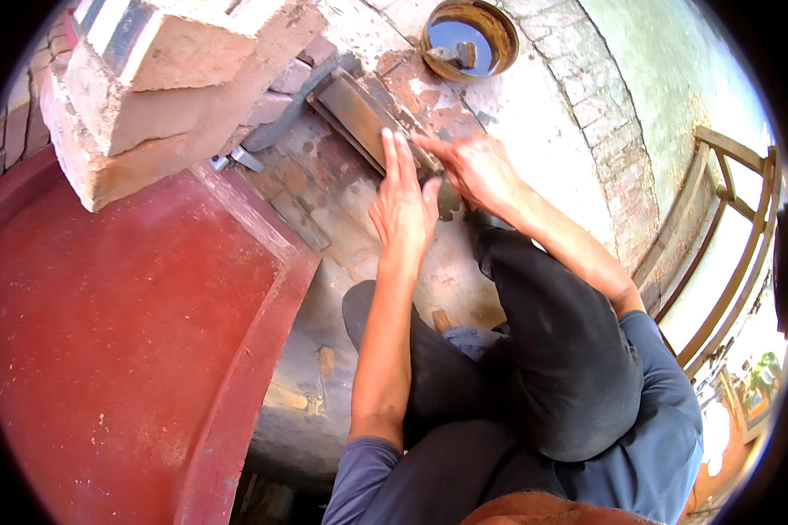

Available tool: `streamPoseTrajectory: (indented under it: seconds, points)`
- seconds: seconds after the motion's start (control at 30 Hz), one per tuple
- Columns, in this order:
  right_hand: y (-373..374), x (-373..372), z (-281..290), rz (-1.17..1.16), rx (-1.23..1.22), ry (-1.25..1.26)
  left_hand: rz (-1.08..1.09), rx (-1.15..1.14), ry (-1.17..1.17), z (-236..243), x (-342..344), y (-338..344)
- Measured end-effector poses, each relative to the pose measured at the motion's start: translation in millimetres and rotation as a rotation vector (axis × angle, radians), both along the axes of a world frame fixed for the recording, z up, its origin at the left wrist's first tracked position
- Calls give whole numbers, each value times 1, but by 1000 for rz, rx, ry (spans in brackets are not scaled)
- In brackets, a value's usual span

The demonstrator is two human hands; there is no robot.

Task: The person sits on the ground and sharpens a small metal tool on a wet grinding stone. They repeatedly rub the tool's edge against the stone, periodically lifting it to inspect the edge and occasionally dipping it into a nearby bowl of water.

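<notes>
A flat, brown, rectangular block (355,111) lies slanted on a darker base on the worn floor. My left hand (398,197) rests its straightened fingertips on the block's top, with the thumb apart. My right hand (477,171) is at the block's near end, index finger reaching onto it and the other fingers curled; what they hold, if anything, is hidden. Above right stands a round, rusty basin (503,57) of water with a small block (467,56) in it. Small silvery metal pieces (245,159) lie left of the hands.
A raised red surface (105,350) fills the left side, with a stepped brick structure (149,122) above it. A wooden frame (700,149) stands at the right, beside a pale green floor or wall (639,61). My bent legs (560,350) are below my hands.
</notes>
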State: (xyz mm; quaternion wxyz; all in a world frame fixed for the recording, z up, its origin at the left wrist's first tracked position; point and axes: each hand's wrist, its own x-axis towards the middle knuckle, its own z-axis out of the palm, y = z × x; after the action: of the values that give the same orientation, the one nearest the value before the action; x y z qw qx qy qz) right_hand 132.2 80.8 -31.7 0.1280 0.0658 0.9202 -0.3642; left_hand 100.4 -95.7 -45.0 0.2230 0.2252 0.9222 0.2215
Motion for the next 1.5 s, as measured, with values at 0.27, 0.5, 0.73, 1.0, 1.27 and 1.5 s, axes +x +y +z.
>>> streamPoseTrajectory:
  seconds: [0.27, 0.5, 0.73, 1.0, 1.27, 1.5]
  points:
    - [0, 2, 2, 59, 128, -15, 18, -5, -10, 5, -5, 6]
    - [2, -13, 7, 70, 110, -61, 34, 17, -25, 3, -14, 7]
    - [1, -23, 10, 46, 103, 51, 33, -20, 15, 1, -20, 9]
    - [2, -11, 4, 59, 137, -60, 41, 77, -32, -3, -9, 3]
    - [1, 0, -3, 46, 99, 13, 13, 3, -93, 9, 1, 3]
    - [2, -14, -3, 55, 76, 110, 43, 22, -55, 3, -17, 0]
